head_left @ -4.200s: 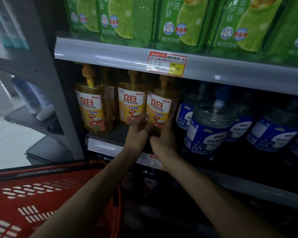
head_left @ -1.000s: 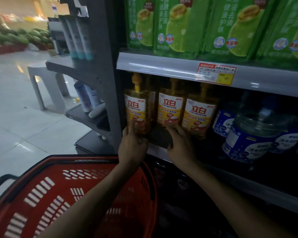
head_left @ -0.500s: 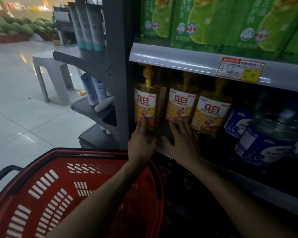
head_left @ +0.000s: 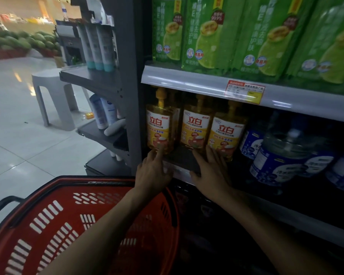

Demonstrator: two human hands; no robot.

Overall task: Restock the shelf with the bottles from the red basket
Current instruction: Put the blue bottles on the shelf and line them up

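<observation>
Three clear plastic pump bottles (head_left: 194,128) of yellow liquid stand side by side on the dark metal shelf (head_left: 184,161), the left hand (head_left: 152,173) touching the leftmost bottle (head_left: 159,126) and the right hand (head_left: 210,172) the rightmost bottle (head_left: 226,133), fingers straight, above the red slotted plastic basket (head_left: 54,225).

Three bottles (head_left: 194,128) on the shelf (head_left: 184,158) (jugs (head_left: 286,155) rightward), basket (head_left: 83,225) below.

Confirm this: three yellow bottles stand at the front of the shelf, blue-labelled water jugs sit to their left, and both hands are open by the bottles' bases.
One error: the head view shows the water jugs to the right of the yellow bottles, not the left. The left hand and right hand are indeed open by the bases.
</observation>
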